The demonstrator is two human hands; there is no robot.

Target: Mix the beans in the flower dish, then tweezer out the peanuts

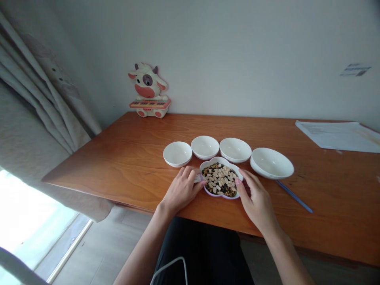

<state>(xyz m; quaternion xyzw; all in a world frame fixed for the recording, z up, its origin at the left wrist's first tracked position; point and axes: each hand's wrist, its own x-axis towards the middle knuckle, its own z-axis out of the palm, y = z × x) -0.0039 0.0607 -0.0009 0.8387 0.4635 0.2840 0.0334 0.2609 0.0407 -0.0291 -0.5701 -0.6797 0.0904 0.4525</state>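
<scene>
A scalloped white dish with a lilac rim (219, 195) sits near the table's front edge. Inside it lies a mix of pale shelled peanuts (221, 174), yellow kernels and small dark green beans. My left hand (181, 188) grips the dish's left side, its thumb at the rim and its fingers curled by a small pale tab (197, 178). On the right side, my right hand (255, 198) pinches the rim, thumb on the inner edge and fingers outside. Just behind stand several white bowls in a row: leftmost bowl (177, 153), second bowl (204, 147), third bowl (235, 149) and larger rightmost bowl (271, 162).
A thin blue stick-like object (295, 196) lies right of my right hand, one end by the rightmost bowl. White papers (335, 133) rest at the back right of the brown wooden table (118, 158). A cow-shaped toy keyboard (150, 93) stands at the back left, near a curtain (38, 103).
</scene>
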